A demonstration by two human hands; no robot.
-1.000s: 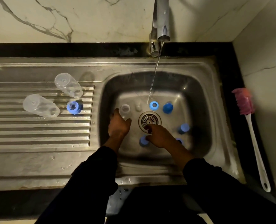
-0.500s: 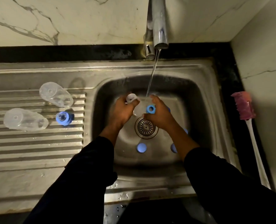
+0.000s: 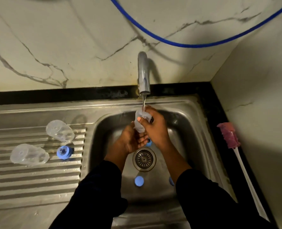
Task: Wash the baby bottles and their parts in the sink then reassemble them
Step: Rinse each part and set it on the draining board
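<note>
Both hands hold a clear bottle part [image 3: 140, 124] under the thin stream from the tap [image 3: 143, 75], above the sink basin [image 3: 183, 129]. My right hand [image 3: 156, 129] wraps its upper end, thumb pressed on its side. My left hand [image 3: 129, 141] cups its lower end from beneath. A blue ring [image 3: 148, 142] peeks out under the hands; whether it is held I cannot tell. Two blue parts [image 3: 139, 181] [image 3: 171, 180] lie on the basin floor near the drain [image 3: 144, 159]. On the drainboard [image 3: 29, 184] lie two clear bottles [image 3: 60, 131] [image 3: 28, 155] and a blue collar [image 3: 64, 152].
A bottle brush [image 3: 229, 135] with a pink head and a long white handle lies on the black counter right of the sink. A blue hose [image 3: 186, 45] hangs across the marble wall above the tap. A side wall closes off the right.
Both hands rose from the basin floor with the clear part and brought it up under the water stream. The view tilted upward, showing more wall and the hose.
</note>
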